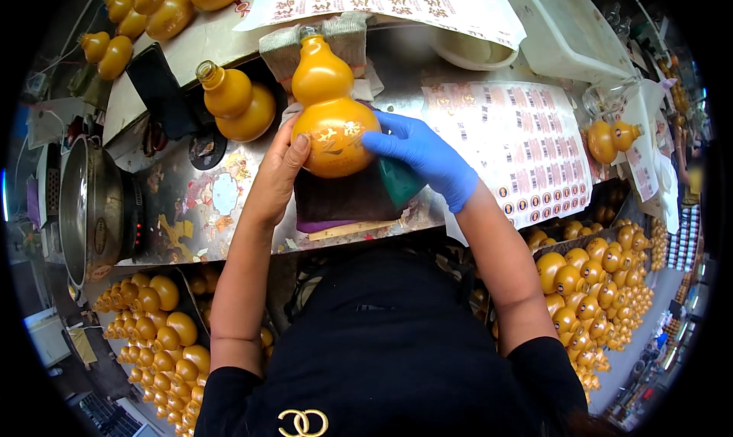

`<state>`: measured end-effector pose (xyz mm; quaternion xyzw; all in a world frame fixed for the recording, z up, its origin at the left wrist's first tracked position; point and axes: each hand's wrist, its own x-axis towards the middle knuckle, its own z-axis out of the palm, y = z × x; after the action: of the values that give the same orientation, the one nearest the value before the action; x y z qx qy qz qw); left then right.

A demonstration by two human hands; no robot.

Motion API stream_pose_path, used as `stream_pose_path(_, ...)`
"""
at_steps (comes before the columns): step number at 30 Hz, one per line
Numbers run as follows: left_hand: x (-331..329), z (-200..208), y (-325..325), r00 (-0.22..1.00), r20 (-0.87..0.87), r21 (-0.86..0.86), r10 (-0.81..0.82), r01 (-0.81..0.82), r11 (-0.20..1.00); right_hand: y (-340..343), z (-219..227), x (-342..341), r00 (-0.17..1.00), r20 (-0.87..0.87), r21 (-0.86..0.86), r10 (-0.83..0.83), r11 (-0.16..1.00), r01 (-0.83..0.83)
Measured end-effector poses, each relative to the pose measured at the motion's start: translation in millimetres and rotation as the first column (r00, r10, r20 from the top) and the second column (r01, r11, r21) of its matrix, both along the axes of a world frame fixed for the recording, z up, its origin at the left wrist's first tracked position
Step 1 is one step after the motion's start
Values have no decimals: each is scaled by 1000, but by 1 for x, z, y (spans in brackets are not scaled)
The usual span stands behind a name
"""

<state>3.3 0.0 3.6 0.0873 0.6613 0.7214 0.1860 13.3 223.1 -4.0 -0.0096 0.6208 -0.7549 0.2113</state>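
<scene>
A glossy ochre gourd-shaped bottle (327,77) lies tilted in front of me, its clear glass mouth pointing away. Pale lettering and a motif mark its larger lower bulb. My bare left hand (281,166) grips that bulb from the left, thumb on its face. From the right, my blue-gloved right hand (427,156) holds the same bulb, thumb pressed near the printed motif. Under the glove shows a green flat piece (400,182); whether the hand holds it, I cannot tell. Grey folded cloth (350,38) lies under the bottle's neck, and a dark pad (336,200) under its base.
Another gourd bottle (238,105) stands left, beside a dark phone-like slab (159,86). Printed sticker sheets (527,143) cover the right side. A metal pan (90,208) sits far left, a white tub (569,29) far right. Crates of gourd bottles (588,284) flank me below the table.
</scene>
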Motion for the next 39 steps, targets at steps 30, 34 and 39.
stream_pose_path(30,-5,-15,-7,998,-9,167,68,-66,984,21,10,-5,942,163,-171,-293,932,320)
stream_pose_path(34,7,-17,-7,991,-130,-43,-18,13,999,1,73,11,954,-298,116,-43,990,81)
stream_pose_path(39,6,-12,-10,988,-145,-3,-45,45,999,-16,73,-18,683,-666,520,300,843,137)
